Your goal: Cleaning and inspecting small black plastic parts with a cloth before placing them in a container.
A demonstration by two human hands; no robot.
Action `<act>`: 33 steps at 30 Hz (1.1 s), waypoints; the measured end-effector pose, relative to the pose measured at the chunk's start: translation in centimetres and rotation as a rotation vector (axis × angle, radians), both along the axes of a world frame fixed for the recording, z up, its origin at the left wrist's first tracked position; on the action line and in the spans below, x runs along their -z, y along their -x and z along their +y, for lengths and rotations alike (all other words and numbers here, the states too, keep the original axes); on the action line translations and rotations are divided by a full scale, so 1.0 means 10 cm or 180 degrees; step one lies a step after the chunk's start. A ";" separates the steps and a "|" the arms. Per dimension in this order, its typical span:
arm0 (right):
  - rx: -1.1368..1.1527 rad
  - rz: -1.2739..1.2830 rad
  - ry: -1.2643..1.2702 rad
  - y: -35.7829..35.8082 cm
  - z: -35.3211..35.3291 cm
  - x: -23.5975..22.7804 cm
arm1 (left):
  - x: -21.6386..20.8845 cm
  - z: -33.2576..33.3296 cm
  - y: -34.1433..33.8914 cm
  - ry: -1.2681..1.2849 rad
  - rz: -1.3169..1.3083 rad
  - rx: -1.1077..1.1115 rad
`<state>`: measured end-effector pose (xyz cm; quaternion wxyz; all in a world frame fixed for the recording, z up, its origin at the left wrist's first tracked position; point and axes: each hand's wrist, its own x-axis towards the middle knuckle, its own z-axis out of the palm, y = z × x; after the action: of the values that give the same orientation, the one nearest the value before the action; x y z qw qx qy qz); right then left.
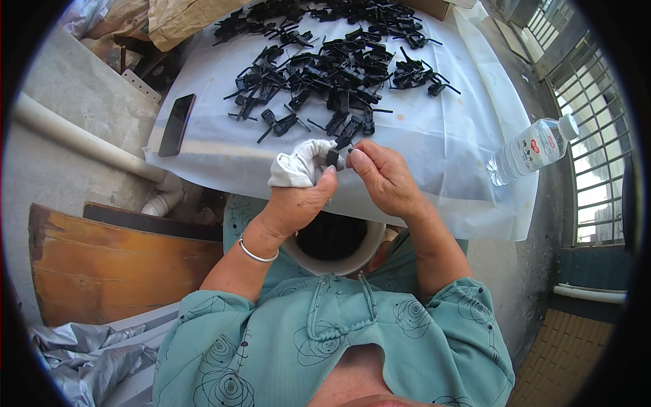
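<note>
My left hand [298, 203] is closed around a small black plastic part [332, 158], held upright between thumb and fingers. A white cloth [291, 169] covers the fingers of that hand. Close against the part, my right hand [390, 182] pinches with thumb and forefinger; a tiny dark bit shows at the tips, too small to name. Just beyond both hands lies a large pile of similar black plastic parts [339, 74], many with thin rods sticking out. Below my hands, a pale bucket [374, 252] stands between my knees, its inside dark.
White sheeting covers the table [441, 163]. A dark phone [178, 125] lies at its left edge, and a clear water bottle [532, 152] is at the right. Further left are a white pipe [88, 139] and a wooden board [122, 264]. A cardboard box [430, 7] sits at the far edge.
</note>
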<state>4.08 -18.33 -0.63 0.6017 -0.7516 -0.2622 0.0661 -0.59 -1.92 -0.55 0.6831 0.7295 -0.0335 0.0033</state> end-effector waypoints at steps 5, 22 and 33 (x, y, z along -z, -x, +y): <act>-0.0377 -0.0560 0.0425 0.02 0.05 0.08 | 0.04 0.00 0.00 -0.1163 -0.0909 -0.0376; -0.0183 0.0635 -0.0583 0.16 0.34 0.38 | 0.02 0.08 0.12 -0.2073 -0.1554 -0.0354; -0.0375 -0.0517 0.0964 0.00 0.01 0.13 | 0.07 0.18 0.00 0.0406 -0.0167 -0.0004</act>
<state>4.04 -18.20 -1.89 0.4536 -0.8198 -0.3405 0.0790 -0.60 -0.14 -1.21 0.7271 0.6842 -0.0506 0.0251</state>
